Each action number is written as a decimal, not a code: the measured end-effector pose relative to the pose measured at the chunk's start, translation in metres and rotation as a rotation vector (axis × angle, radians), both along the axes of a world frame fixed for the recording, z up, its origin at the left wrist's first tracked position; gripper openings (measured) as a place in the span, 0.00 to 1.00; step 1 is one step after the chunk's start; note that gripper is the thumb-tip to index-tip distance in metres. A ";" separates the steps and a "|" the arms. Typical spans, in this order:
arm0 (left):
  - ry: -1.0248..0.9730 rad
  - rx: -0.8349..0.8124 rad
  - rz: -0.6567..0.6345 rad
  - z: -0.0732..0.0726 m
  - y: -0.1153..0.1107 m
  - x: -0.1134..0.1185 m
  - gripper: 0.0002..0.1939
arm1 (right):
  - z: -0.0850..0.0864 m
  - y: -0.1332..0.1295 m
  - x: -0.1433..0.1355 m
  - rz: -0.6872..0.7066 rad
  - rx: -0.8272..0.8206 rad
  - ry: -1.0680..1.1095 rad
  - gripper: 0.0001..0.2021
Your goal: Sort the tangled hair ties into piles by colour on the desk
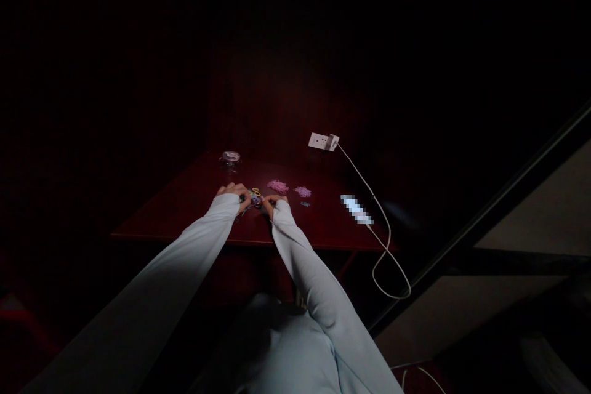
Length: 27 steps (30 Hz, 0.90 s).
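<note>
Both hands rest at a small mixed pile [255, 200] of coloured pieces, with yellow rings on it, on the dark red table [184, 212]. My left hand [234, 191] lies along the pile's left side, its fingers bent; what its fingertips touch is too small to tell. On the right side of the pile is my right hand [273, 202], thumb and fingers near the pieces, its grip unclear. A pink pile [277, 186] and a purple pile [303, 191] lie beyond and to the right, with a few bluish pieces [305, 204] below them.
A clear round container [230, 160] stands at the table's back left. To the right lies a lit, blurred phone [356, 210]. Its white cable [389, 228] loops over the table's right edge and up to a wall socket [318, 141].
</note>
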<state>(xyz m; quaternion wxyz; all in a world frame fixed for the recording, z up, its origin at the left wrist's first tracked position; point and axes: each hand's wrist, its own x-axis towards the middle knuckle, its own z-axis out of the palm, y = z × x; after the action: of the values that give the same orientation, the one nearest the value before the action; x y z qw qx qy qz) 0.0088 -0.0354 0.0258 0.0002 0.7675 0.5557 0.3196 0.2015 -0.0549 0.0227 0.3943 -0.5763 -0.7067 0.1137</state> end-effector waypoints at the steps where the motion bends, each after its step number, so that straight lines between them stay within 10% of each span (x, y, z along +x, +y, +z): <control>1: 0.002 0.000 0.004 0.000 0.000 0.000 0.07 | 0.000 0.001 0.000 0.002 0.003 0.008 0.12; 27: 0.007 0.093 -0.269 -0.021 0.030 -0.006 0.14 | -0.002 0.002 0.002 0.057 0.038 0.040 0.18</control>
<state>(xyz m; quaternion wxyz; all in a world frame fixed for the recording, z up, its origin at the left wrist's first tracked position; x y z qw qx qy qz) 0.0031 -0.0056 0.0045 0.0056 0.8354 0.4324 0.3392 0.2038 -0.0533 0.0211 0.4160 -0.5459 -0.7168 0.1228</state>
